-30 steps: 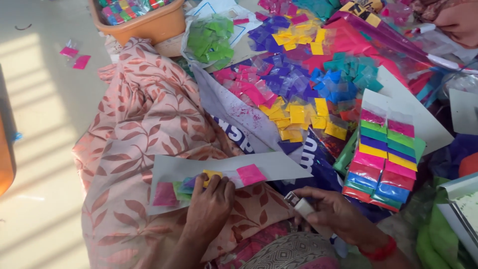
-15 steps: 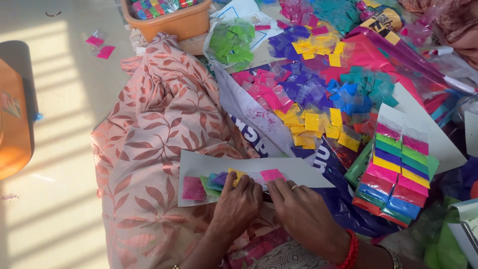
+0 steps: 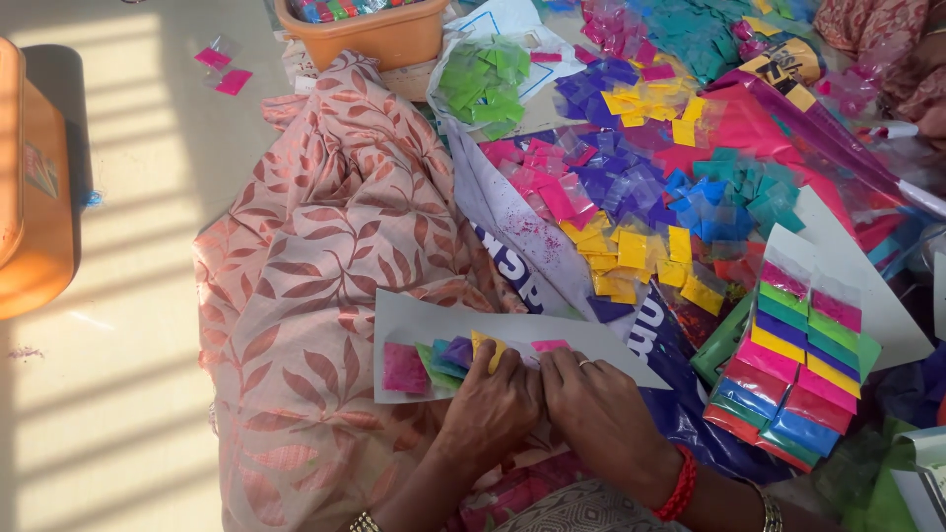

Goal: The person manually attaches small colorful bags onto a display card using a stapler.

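I see both hands together low in the middle, over a white card strip [image 3: 512, 340] that lies across my lap on the leaf-patterned pink cloth [image 3: 325, 296]. My left hand [image 3: 493, 404] has its fingers curled tight, pinching a yellow packet [image 3: 490, 347] against the strip. My right hand [image 3: 601, 409] sits just beside it, touching it, fingers bent down narrow onto the strip near a pink packet [image 3: 549, 346]; I cannot tell whether it grips anything. On the strip to the left of my hands lie a magenta packet [image 3: 404, 367], a green packet [image 3: 432, 363] and a purple packet [image 3: 458, 351], overlapping in a row.

To the right, near my right hand, a finished card of packets [image 3: 798, 365] shows stacked rows of pink, green, purple, yellow, red and blue. Beyond the strip, a loose heap of yellow packets [image 3: 641, 261] crowds the floor, with blue packets [image 3: 719, 197] and purple packets [image 3: 611, 128] farther up, all on a plastic sheet [image 3: 522, 236]. A clear bag of green packets [image 3: 483, 84] stands by an orange tub [image 3: 384, 39] at the top. An orange stool [image 3: 34, 187] is well apart on the left, and two pink packets on the floor [image 3: 225, 71] lie near the top left.
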